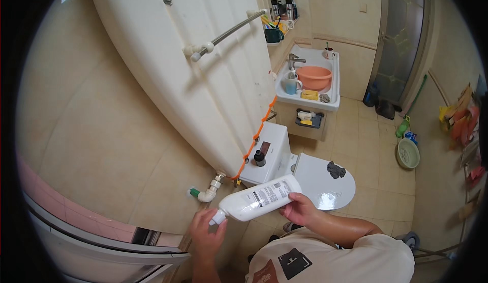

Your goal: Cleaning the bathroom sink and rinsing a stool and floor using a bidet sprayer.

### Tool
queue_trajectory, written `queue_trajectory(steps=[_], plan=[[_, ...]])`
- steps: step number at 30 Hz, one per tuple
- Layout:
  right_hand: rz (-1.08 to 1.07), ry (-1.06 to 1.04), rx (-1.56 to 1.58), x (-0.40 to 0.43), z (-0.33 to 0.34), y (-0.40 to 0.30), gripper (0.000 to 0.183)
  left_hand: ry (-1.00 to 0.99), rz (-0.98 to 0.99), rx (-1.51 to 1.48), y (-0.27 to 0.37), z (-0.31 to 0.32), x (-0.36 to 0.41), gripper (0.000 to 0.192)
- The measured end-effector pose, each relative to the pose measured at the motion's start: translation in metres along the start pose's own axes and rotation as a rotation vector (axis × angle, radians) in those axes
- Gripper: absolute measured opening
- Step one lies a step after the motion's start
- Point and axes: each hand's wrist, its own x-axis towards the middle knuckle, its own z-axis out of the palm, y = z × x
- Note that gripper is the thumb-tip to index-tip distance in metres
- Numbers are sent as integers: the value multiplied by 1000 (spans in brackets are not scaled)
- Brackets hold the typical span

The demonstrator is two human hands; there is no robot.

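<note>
A white plastic bottle (263,199) with a printed label lies tilted across both hands in front of my body. My left hand (207,226) grips its white cap (218,217) between thumb and fingers. The base end of the bottle rests in my right hand (299,208), thumb on the near side. Beyond the bottle is a toilet with its lid (322,180) closed, and a crumpled dark grey cloth (336,170) lies on that lid. On the toilet tank (274,161) stands a small dark bottle (260,158).
A washbasin (335,88) holds an orange plastic basin (314,77), a mug (291,84) and a yellow soap dish (309,94). A metal towel bar (232,33) juts from the white panel at upper left. A pale green basin (408,154) is by the right wall. A sliding-window frame (114,245) borders the lower left.
</note>
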Motion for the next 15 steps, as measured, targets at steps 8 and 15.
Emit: queue_trajectory(steps=[8, 15], plan=[[-56, -254, -63, 6, 11, -10, 75, 51, -322, -320, -2, 9, -14, 36], [15, -284, -295, 11, 5, -28, 96, 52, -498, -477, -9, 15, -21, 34]])
